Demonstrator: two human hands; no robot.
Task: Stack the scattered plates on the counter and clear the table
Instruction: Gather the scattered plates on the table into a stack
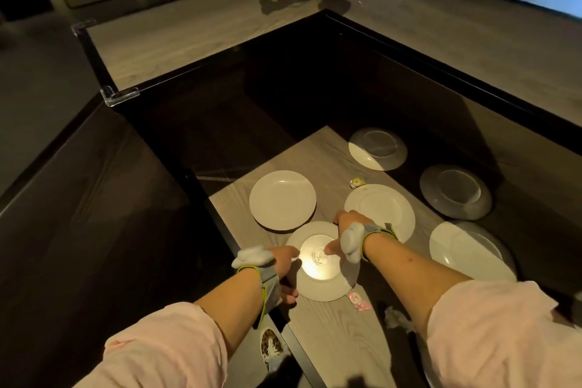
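A: Plates are seen scattered over the bench (333, 334), a low surface partly of pale wood grain and partly of dark glass. An upturned white plate (321, 264), foot ring uppermost, is gripped at the near end of the wood.

B: How is it held?

A: The left hand (285, 271) is closed on its left rim, fingers curled under the edge. The right hand (346, 230) is clamped on its far right rim, thumb pressed on the base. The two hands are kept apart, one on each side.

B: And the other plates?

A: A face-up plate (282, 199) is found just beyond it to the left, the rims nearly touching. Another face-up plate (382, 209) is placed behind the right hand. An upturned plate (377, 148) is set farther back, half over the dark glass. A grey upturned plate (455, 191) is seen on the glass to the right, and one more white plate (469, 252) nearer, by the right forearm.

B: Anything else there?

A: A pink wrapper (359, 301) is seen just beside the held plate's near rim, and a crumpled tissue (397, 320) near it. A small yellow item (357, 181) is seen between the far plates.
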